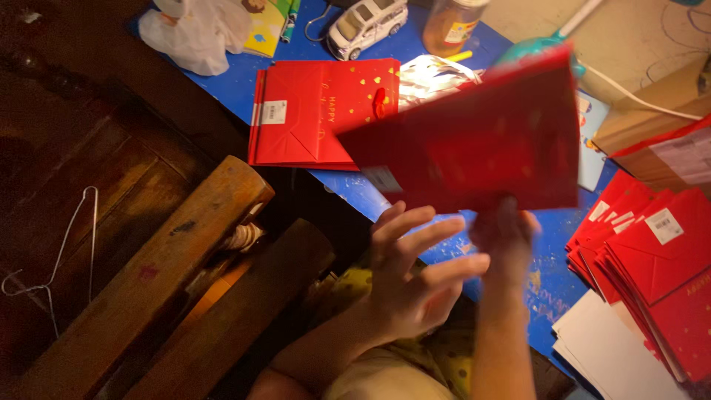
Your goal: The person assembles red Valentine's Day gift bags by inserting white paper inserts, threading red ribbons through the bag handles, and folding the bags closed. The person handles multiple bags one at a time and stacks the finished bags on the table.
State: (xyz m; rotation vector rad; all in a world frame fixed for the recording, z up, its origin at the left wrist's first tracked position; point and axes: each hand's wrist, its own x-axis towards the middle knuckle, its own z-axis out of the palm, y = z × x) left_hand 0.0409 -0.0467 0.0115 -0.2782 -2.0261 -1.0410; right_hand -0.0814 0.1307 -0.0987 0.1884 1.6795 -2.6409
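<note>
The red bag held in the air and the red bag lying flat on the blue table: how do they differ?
The held red bag is up off the surface, pinched at its lower edge by the right hand, tilted and motion-blurred. The flat red bag rests untouched on the blue table, sharp enough to show its folded base, gold hearts and white sticker. The left hand is open, beside the held bag. Both are red paper gift bags, folded flat.

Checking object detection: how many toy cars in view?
1. A white toy car sits at the top edge of the blue table, behind the flat red bag. Others may be hidden.
</note>
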